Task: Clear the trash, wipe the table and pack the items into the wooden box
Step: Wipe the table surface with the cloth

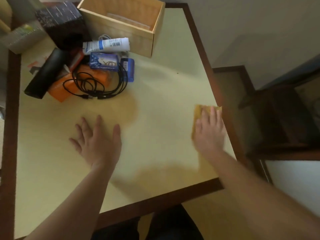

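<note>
Right grip (208, 130) lies flat pressing the cloth (199, 112) mid-wipe, left grip (97, 139) released; items (97, 70) up-left remain unpacked beside the wooden box (121, 30).

Two hands are over the tabletop (155, 87): the left hand (97, 142) and the right hand (210, 134). One yellow cloth (199, 112) lies at the right edge. One wooden box (121, 23) stands at the far edge. Near the far left corner are one white tube (106, 45), one blue soap packet (103, 61), one small blue box (128, 69), one coiled black cable (97, 85), one orange box (69, 87), one black cylinder (45, 73) and one dark patterned box (64, 23)
</note>
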`<state>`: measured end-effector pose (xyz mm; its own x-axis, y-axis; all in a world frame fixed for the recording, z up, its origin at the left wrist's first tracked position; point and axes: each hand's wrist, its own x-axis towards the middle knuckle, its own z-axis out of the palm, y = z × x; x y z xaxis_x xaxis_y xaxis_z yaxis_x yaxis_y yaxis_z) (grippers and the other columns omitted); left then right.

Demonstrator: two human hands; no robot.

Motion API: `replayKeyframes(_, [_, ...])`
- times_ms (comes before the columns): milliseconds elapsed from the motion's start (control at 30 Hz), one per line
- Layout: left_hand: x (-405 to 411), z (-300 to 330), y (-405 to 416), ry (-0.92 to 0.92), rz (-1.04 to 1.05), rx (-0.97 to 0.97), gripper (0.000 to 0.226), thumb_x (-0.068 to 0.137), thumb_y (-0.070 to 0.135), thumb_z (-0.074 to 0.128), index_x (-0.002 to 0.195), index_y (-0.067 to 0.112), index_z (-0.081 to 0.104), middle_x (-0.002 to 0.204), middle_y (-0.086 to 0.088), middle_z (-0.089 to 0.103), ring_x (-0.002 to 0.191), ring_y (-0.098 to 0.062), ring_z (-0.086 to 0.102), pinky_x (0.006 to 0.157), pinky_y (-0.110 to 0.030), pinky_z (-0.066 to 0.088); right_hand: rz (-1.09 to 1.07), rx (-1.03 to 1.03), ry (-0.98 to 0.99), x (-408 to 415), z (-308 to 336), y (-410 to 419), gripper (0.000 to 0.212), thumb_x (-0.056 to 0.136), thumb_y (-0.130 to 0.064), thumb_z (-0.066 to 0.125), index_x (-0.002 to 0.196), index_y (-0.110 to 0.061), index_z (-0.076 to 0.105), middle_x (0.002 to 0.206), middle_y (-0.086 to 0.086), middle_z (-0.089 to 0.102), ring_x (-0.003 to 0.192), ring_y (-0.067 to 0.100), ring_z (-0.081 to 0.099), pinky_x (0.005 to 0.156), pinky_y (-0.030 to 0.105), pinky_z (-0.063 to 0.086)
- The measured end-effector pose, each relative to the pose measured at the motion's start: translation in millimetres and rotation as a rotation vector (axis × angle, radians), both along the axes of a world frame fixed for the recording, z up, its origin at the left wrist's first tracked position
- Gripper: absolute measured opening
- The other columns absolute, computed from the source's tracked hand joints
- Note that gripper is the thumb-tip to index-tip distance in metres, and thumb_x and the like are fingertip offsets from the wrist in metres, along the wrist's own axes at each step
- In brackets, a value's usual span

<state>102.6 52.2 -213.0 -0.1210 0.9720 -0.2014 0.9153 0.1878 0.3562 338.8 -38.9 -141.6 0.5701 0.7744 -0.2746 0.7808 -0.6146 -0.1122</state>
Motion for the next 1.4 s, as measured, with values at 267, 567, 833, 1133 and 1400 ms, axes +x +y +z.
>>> replayKeyframes(267, [-67.8, 34.7, -24.6, -0.29, -0.171, -0.011, 0.059, 0.101, 0.045, 0.061, 0.156, 0.033, 0.045, 0.171, 0.002, 0.025, 0.158, -0.023, 0.018, 0.126, -0.053, 0.022, 0.556, 0.039, 0.151, -9.7, -8.4, -110.7, 0.046, 0.1, -0.031, 0.056, 0.146, -0.021, 0.054, 0.148, 0.012, 0.056, 0.139, 0.037, 0.049, 0.108, 0.046, 0.044])
replayKeyframes(567, [-179.4, 38.0, -93.2, -0.141, -0.024, -0.022, 0.055, 0.099, 0.046, 0.058, 0.152, 0.033, 0.049, 0.169, 0.0, 0.027, 0.154, -0.03, 0.023, 0.12, -0.06, 0.029, 0.124, 0.103, 0.072, -194.3, -61.1, -20.8, 0.063, 0.107, -0.04, 0.018, 0.166, -0.021, 0.019, 0.174, 0.02, 0.008, 0.161, 0.04, -0.003, 0.129, 0.052, -0.006])
replayKeyframes(833, [-216.7, 27.8, -113.6, -0.134, 0.002, 0.007, 0.058, 0.1, 0.045, 0.059, 0.153, 0.024, 0.048, 0.167, -0.006, 0.033, 0.153, -0.029, 0.031, 0.121, -0.056, 0.033, 0.925, 0.053, 0.104, -235.0, -60.6, 69.2, 0.056, 0.109, -0.047, 0.023, 0.165, -0.041, 0.017, 0.176, 0.0, 0.005, 0.162, 0.023, -0.005, 0.131, 0.048, 0.005])
replayKeyframes(1133, [-234.0, 25.9, -160.5, -0.19, 0.062, -0.016, 0.062, 0.099, 0.047, 0.061, 0.157, 0.036, 0.04, 0.17, 0.008, 0.025, 0.156, -0.02, 0.025, 0.123, -0.043, 0.025, 1.434, -0.042, 0.076, -341.9, -51.5, 159.1, 0.064, 0.105, -0.05, 0.005, 0.167, -0.037, 0.007, 0.176, -0.003, -0.006, 0.162, 0.022, -0.009, 0.131, 0.044, 0.002])
replayKeyframes(1400, [-259.1, 65.1, -156.1, -0.418, 0.369, 0.117, 0.061, 0.097, 0.039, 0.067, 0.153, 0.034, 0.044, 0.159, 0.015, 0.042, 0.147, -0.003, 0.035, 0.121, -0.036, 0.035, 1.877, -0.114, 0.137, -374.6, -58.7, 75.9, 0.061, 0.109, -0.048, 0.014, 0.167, -0.032, 0.007, 0.176, 0.006, -0.003, 0.161, 0.029, -0.011, 0.129, 0.051, -0.004])
